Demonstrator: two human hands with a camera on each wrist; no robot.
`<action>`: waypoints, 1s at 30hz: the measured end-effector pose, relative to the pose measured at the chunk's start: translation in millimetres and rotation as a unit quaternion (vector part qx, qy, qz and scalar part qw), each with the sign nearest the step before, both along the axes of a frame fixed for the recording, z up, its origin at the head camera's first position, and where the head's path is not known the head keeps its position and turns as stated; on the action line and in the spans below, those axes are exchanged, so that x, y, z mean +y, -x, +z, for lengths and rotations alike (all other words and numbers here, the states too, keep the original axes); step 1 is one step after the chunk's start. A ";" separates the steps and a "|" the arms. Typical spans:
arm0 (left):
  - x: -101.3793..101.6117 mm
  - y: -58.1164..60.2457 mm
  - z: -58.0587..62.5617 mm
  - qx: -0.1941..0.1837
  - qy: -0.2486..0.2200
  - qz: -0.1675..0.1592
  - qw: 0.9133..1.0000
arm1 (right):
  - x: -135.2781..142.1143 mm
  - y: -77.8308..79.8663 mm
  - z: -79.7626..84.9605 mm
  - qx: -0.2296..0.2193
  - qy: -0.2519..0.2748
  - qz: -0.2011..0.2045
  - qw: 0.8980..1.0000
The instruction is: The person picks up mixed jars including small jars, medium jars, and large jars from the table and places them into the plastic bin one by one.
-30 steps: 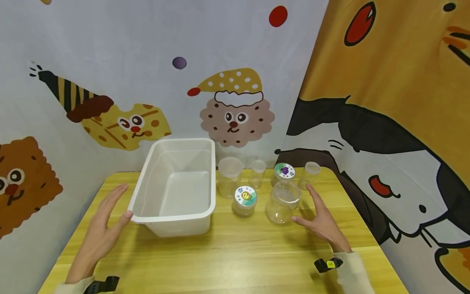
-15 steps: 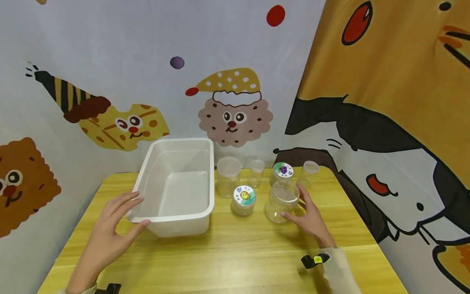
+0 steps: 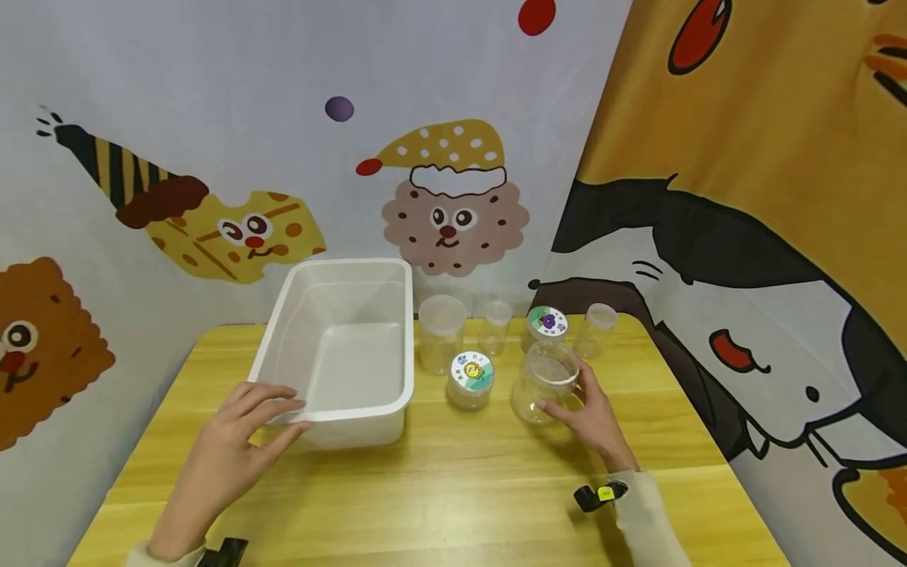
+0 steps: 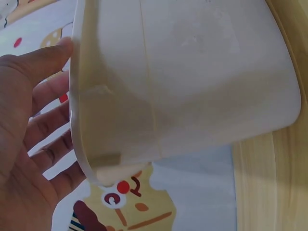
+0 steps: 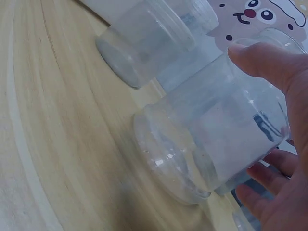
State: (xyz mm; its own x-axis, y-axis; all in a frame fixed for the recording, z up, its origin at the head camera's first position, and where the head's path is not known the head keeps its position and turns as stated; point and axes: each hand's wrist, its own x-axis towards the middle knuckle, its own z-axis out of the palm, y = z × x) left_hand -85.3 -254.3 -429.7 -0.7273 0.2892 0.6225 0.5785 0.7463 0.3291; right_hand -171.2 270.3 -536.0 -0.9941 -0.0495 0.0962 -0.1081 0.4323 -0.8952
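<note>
My left hand has its fingers over the front left corner of a white plastic basin, thumb on the near side of the rim. In the left wrist view the fingertips are hidden behind that rim. On the right, my right hand holds a clear, wide-bottomed jar standing on the table. Its thumb lies on the near side and its fingers curl round the far side, partly hidden by the jar in the right wrist view.
Left of the held jar stands a small tub with a sun-printed lid. Behind are a tall tub, a narrow cup, a tub with a purple-flower lid and another cup. A cartoon-printed cloth hangs behind the table.
My left hand has moved right from beside the basin onto its front left corner. My right hand has moved left and closed round the clear jar. The basin and jars stay in place.
</note>
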 end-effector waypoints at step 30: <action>8.2 0.5 -1.8 0.030 0.021 0.000 0.999 | -11.7 -7.1 11.6 0.010 -0.013 -0.023 1.000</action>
State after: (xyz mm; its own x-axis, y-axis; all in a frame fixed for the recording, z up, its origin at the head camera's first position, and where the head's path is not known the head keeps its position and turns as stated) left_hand -85.8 -246.1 -431.5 -0.6886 0.3162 0.6526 0.5961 0.7593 0.2610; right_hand -164.1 258.5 -524.4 -0.9933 -0.0063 0.1157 -0.1056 0.4603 -0.8815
